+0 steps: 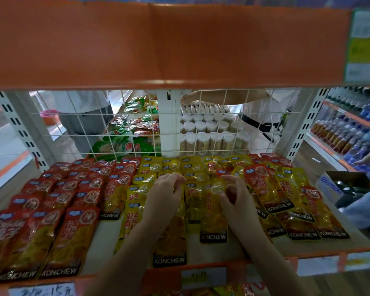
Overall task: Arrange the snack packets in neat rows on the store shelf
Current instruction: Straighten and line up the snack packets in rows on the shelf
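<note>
Red snack packets (58, 210) lie in tidy rows on the left of the shelf board (107, 242). Yellow packets (137, 189) fill the middle. On the right, red and yellow packets (286, 199) overlap at slanted angles. My left hand (165, 193) hovers over the middle yellow packets, its fingers curled and pinching the top edge of one yellow packet (181, 210). My right hand (233, 195) is just to the right, thumb and fingers curled round the top of another yellow packet (214, 210). Both forearms cover the packets below them.
An orange upper shelf (158, 50) hangs low overhead. A white wire grid (201, 124) closes the back, with two people and more goods behind it. A cardboard box (333, 182) and another person's sleeve (363, 208) are at the right. A price label (203, 276) sits on the front rail.
</note>
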A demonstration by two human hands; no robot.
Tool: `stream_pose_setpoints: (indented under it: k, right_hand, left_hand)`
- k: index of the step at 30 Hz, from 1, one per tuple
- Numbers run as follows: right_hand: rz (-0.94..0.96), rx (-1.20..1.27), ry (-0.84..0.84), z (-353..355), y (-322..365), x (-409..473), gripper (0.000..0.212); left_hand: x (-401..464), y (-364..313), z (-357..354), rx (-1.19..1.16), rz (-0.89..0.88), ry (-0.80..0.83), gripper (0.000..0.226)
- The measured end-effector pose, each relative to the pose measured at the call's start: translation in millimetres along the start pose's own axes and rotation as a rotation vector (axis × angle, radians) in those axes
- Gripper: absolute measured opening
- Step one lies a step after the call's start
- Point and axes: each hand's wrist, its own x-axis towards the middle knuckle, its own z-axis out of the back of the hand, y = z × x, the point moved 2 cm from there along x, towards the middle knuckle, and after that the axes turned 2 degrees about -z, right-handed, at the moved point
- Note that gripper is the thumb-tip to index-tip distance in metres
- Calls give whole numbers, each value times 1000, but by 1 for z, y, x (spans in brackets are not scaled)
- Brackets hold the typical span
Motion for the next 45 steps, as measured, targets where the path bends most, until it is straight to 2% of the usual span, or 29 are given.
stream_pose_setpoints:
  k: [3,13,17,20,23,28,31,37,42,45]
  right_hand:
    - [12,-85,51,-6,0,-1,31]
    - [-13,-220,-10,-9,-3,-4,30]
    - [-6,-195,-111,0,-4,-4,28]
    - [18,-288,-157,5,-5,-5,26]
    - [19,-376,-161,4,-6,-8,29]
    - [68,-508,-159,-2,-6,-7,33]
    - [74,-581,-122,-6,-6,-6,32]
    - [78,-695,-78,-9,-5,-6,26]
    - [98,-639,-71,-9,-7,-4,21]
    - [135,-581,-136,-8,-8,-4,19]
  left_hand:
    - [-2,1,0,28,-6,-21,20]
    - [-4,5,0,126,3,-34,20]
    - [-4,2,1,126,-12,-19,22]
    - [-2,-3,1,141,-37,-3,24]
    - [5,-11,-4,222,-83,76,27]
    - [20,-22,-17,486,-88,341,34]
    - [20,-21,-20,517,-117,326,40]
    - [16,-14,-23,373,-122,229,43]
    - [20,-10,-25,7,-45,116,34]
    - [23,-11,-22,-153,-42,70,25]
